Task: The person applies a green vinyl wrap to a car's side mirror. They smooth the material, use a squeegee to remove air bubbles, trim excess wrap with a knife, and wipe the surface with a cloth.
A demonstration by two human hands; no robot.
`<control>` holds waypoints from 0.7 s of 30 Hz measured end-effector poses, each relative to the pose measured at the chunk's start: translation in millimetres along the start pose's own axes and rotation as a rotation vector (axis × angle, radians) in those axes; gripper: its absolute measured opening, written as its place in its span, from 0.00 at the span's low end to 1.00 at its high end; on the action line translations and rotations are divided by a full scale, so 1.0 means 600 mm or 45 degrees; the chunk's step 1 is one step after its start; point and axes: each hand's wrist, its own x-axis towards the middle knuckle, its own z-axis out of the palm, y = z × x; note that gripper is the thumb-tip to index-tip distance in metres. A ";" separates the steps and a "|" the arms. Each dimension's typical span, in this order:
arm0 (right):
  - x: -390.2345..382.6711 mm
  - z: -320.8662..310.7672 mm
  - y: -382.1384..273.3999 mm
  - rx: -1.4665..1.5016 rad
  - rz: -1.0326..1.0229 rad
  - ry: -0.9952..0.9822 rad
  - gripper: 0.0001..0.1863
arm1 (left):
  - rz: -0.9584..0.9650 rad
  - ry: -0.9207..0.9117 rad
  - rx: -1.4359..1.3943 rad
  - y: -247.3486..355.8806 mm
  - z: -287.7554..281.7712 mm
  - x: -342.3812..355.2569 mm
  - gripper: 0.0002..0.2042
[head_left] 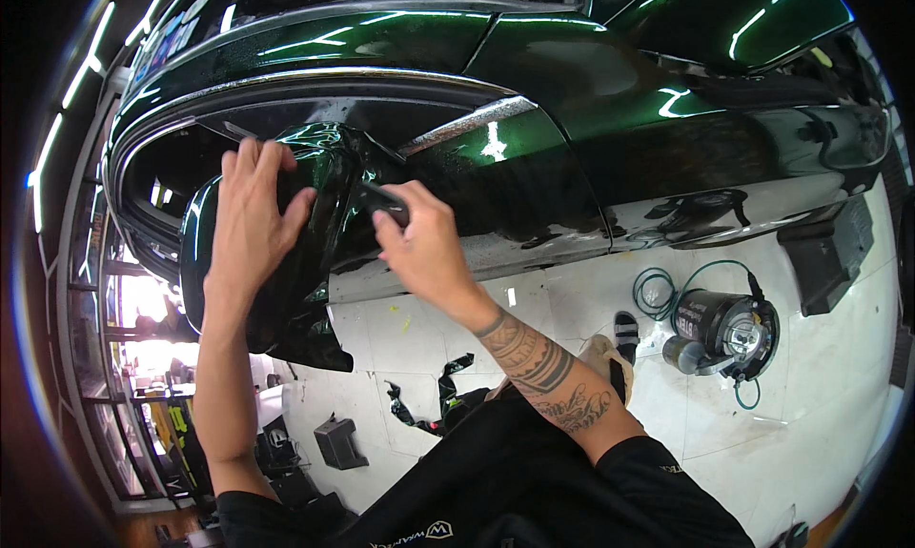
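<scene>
My left hand [255, 210] rests on the wing mirror [200, 272] of a dark green car [515, 176], its fingers bent and thumb apart. Glossy green film [329, 152] lies wrinkled over the mirror and hangs loose below it. My right hand [419, 243] is closed on a small black flat tool [386, 205], held against the film just right of the mirror's housing. The tool's working edge is hard to make out.
A black canister machine [710, 314] with a coiled green hose [653, 291] stands on the tiled floor at right, near a dark step-like block [820, 262]. Film scraps [448, 386] and a dark box [338, 438] lie below. My sandalled foot [626, 334] shows.
</scene>
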 end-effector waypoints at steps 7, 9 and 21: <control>-0.017 -0.019 0.041 0.530 0.715 -0.343 0.20 | -0.270 0.079 0.204 0.046 0.031 -0.035 0.20; -0.014 -0.020 0.058 0.933 1.178 -0.482 0.18 | -0.290 0.114 0.233 0.051 0.043 -0.036 0.20; 0.031 0.038 0.049 1.260 1.032 -0.446 0.16 | -0.286 0.107 0.356 0.054 0.061 -0.030 0.22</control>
